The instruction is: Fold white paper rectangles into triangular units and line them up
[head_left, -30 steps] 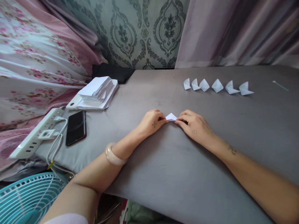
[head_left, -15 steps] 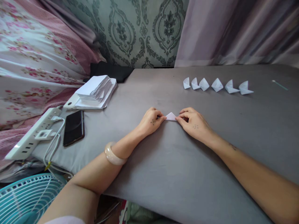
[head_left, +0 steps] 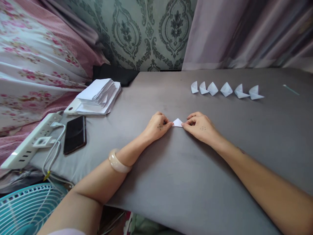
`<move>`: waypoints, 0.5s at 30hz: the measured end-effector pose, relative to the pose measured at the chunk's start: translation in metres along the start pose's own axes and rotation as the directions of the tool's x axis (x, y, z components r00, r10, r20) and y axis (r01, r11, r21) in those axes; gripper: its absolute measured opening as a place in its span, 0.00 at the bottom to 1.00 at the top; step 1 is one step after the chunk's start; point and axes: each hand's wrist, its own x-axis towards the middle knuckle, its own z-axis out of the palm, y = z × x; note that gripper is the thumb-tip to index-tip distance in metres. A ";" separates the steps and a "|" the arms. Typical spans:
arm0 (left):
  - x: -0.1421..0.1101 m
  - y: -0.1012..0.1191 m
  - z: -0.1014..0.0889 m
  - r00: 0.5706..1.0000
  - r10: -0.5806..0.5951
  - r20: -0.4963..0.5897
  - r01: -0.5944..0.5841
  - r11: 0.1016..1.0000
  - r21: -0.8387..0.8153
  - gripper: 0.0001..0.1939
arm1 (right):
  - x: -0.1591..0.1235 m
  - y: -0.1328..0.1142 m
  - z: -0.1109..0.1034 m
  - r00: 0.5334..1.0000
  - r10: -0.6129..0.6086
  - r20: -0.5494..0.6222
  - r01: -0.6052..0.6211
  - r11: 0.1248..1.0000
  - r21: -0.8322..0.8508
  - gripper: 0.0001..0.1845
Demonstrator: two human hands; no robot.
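Note:
A small white folded paper point(head_left: 177, 123), triangular with its peak pointing away from me, is at the middle of the grey-covered table point(head_left: 171, 182). My left hand point(head_left: 158, 126) pinches its left corner between thumb and fingers. At the right corner, my right hand point(head_left: 199, 126) is closed in a pinch too, thumb against the paper. Fingertips partly cover both corners. Beyond my right hand, several white folded paper boats point(head_left: 226, 89) stand in a row.
On the left lie a stack of white paper point(head_left: 96, 94), a black phone point(head_left: 75, 134) and a white power strip point(head_left: 31, 140) with cables. A cotton swab point(head_left: 290, 89) lies far right. Below the table's left edge is a turquoise fan point(head_left: 31, 209). Behind stands a patterned wall point(head_left: 149, 36).
The paper's triangle looks flatter, with a straighter lower edge than a second ago. Both hands keep their pinch with little movement. The whole view has shifted slightly.

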 end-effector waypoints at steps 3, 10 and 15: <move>0.001 -0.002 0.002 1.000 0.023 0.002 -0.024 0.999 0.032 0.09 | 0.001 -0.001 -0.001 1.000 0.013 0.017 -0.013 1.000 -0.003 0.10; 0.002 -0.005 0.008 0.997 0.074 -0.033 -0.069 0.989 0.134 0.10 | 0.004 0.001 0.001 1.000 0.002 -0.002 -0.002 0.999 -0.045 0.13; 0.001 -0.002 0.008 0.997 0.068 -0.037 -0.061 0.985 0.160 0.10 | 0.004 0.003 0.003 0.999 -0.045 -0.018 0.043 0.996 -0.084 0.15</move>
